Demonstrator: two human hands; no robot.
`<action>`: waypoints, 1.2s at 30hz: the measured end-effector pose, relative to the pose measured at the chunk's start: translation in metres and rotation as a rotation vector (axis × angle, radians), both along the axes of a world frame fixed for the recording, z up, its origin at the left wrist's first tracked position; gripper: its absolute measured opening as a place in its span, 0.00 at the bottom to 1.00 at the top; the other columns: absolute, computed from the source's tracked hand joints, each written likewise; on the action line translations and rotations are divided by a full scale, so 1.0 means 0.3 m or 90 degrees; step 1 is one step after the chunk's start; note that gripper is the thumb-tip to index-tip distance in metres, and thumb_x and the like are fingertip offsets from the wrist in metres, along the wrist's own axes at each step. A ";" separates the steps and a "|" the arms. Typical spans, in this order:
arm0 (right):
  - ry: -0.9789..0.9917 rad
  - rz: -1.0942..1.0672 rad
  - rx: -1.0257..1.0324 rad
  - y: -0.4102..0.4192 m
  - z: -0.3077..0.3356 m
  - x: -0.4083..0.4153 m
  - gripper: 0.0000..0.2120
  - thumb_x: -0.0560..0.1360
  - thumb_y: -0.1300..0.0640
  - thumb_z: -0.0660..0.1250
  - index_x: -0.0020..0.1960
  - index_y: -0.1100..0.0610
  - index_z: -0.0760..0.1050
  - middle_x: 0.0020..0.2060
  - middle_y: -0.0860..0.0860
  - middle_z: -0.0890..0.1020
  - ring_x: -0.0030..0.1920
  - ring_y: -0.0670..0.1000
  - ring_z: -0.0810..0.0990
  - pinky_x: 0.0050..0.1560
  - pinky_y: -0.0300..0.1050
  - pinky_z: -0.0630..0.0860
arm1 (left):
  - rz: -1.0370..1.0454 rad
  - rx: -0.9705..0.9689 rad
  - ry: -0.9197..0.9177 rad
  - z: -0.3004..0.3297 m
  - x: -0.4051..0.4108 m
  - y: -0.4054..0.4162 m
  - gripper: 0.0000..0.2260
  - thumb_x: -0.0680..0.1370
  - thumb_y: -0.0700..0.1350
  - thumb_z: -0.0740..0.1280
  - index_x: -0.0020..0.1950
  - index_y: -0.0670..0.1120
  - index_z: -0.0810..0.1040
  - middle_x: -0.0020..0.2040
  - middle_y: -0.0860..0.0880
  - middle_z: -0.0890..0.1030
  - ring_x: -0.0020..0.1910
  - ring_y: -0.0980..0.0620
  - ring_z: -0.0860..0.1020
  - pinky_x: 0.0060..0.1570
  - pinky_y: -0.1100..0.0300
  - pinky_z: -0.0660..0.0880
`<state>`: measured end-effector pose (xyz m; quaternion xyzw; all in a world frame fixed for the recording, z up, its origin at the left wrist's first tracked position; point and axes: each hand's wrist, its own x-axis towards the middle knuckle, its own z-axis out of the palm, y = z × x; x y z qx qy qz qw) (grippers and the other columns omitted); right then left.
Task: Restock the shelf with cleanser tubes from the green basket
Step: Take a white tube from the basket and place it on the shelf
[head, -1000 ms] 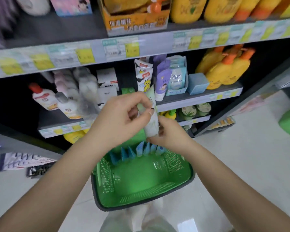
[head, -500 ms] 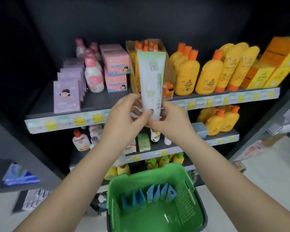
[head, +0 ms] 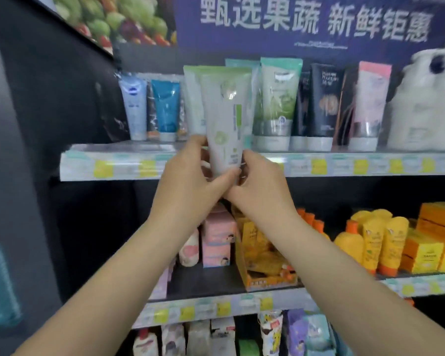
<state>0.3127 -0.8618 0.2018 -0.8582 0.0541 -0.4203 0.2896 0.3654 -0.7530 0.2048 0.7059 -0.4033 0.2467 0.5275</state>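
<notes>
Both hands up at the top shelf point(head: 118, 163). My left hand point(head: 190, 181) and right hand point(head: 257, 186) each have a closed grip on the lower end of one cleanser tube point(head: 226, 116), cap end down, held upright in front of the row of tubes point(head: 278, 104) standing on that shelf. Yellow bottles point(head: 370, 247) on the shelf below. Basket out of view.

Two hands, left point(head: 188, 181) and right point(head: 261, 187), on one pale green tube point(head: 226, 119); roughly nine tubes point(head: 278, 104) on the top shelf point(head: 113, 163).
</notes>
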 end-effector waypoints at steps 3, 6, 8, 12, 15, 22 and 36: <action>-0.027 -0.010 -0.049 0.033 0.112 0.052 0.12 0.70 0.51 0.68 0.47 0.56 0.70 0.40 0.51 0.78 0.44 0.53 0.78 0.36 0.43 0.69 | 0.025 -0.031 -0.038 0.112 0.045 0.019 0.16 0.69 0.47 0.73 0.50 0.55 0.68 0.39 0.64 0.74 0.33 0.70 0.76 0.32 0.77 0.69; -0.024 0.018 -0.056 0.056 0.187 0.106 0.15 0.71 0.52 0.69 0.52 0.57 0.68 0.46 0.52 0.79 0.49 0.54 0.78 0.42 0.45 0.73 | 0.050 -0.026 -0.034 0.197 0.104 0.022 0.15 0.70 0.48 0.72 0.54 0.52 0.71 0.42 0.60 0.75 0.37 0.64 0.77 0.38 0.70 0.72; 0.000 0.033 -0.065 0.066 0.200 0.140 0.21 0.71 0.51 0.70 0.58 0.59 0.67 0.51 0.53 0.80 0.52 0.55 0.78 0.47 0.49 0.76 | 0.060 -0.024 -0.017 0.226 0.154 0.015 0.17 0.71 0.48 0.71 0.57 0.49 0.72 0.46 0.55 0.77 0.41 0.55 0.79 0.42 0.60 0.75; 0.058 0.020 -0.091 0.052 0.183 0.182 0.23 0.73 0.54 0.67 0.64 0.57 0.63 0.53 0.53 0.79 0.52 0.54 0.78 0.48 0.48 0.77 | 0.069 -0.013 0.033 0.222 0.236 -0.014 0.19 0.72 0.51 0.71 0.58 0.47 0.72 0.47 0.54 0.76 0.44 0.54 0.77 0.45 0.58 0.74; 0.065 0.005 -0.115 0.032 0.173 0.199 0.24 0.73 0.57 0.65 0.66 0.57 0.63 0.54 0.54 0.79 0.52 0.55 0.78 0.50 0.50 0.76 | 0.065 -0.012 0.043 0.208 0.269 -0.038 0.18 0.72 0.50 0.71 0.58 0.47 0.72 0.48 0.53 0.77 0.43 0.55 0.76 0.39 0.64 0.73; 0.059 -0.004 -0.074 0.018 0.158 0.226 0.23 0.73 0.58 0.66 0.65 0.58 0.63 0.54 0.55 0.79 0.53 0.55 0.78 0.52 0.53 0.77 | 0.083 0.014 0.013 0.197 0.293 -0.061 0.18 0.72 0.50 0.71 0.57 0.46 0.72 0.47 0.55 0.75 0.38 0.63 0.73 0.35 0.71 0.68; 0.000 -0.009 -0.103 0.003 0.136 0.235 0.32 0.74 0.59 0.64 0.74 0.57 0.54 0.64 0.54 0.74 0.56 0.54 0.76 0.56 0.49 0.74 | 0.003 0.099 0.057 0.209 0.318 -0.040 0.13 0.73 0.49 0.70 0.53 0.49 0.70 0.43 0.57 0.76 0.42 0.58 0.76 0.43 0.60 0.77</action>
